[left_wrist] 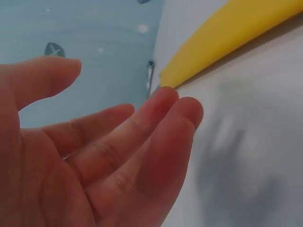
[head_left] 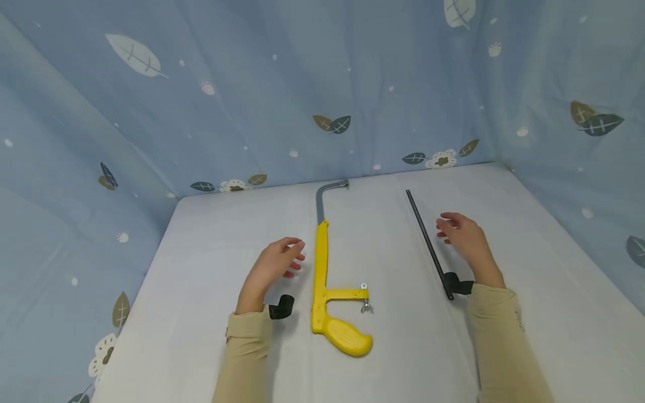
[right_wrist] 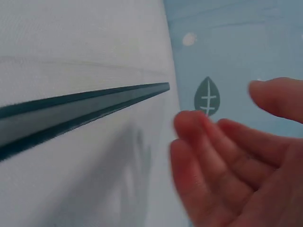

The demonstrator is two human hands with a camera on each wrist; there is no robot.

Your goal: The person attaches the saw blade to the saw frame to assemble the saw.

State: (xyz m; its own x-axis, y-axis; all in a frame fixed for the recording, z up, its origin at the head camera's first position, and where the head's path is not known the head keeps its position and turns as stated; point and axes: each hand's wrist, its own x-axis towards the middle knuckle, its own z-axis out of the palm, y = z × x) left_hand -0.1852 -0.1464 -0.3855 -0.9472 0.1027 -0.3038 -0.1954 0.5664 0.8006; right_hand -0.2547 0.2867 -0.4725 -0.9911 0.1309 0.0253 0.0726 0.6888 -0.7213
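Note:
A yellow hacksaw frame lies on the white table, its grey curved end pointing away and its handle toward me. No blade is seen on it. To its left hovers my left hand, relaxed and holding nothing; the left wrist view shows its loosely bent fingers near the yellow frame. A thin dark rod lies slantwise on the right of the table. Just right of that rod is my right hand, also relaxed, with nothing in its fingers. The rod runs beside it in the right wrist view.
The white tabletop is enclosed at the back and both sides by a blue leaf-patterned curtain. A black wrist camera sits at the left cuff, another black camera at the right cuff, overlapping the rod's near end in the head view.

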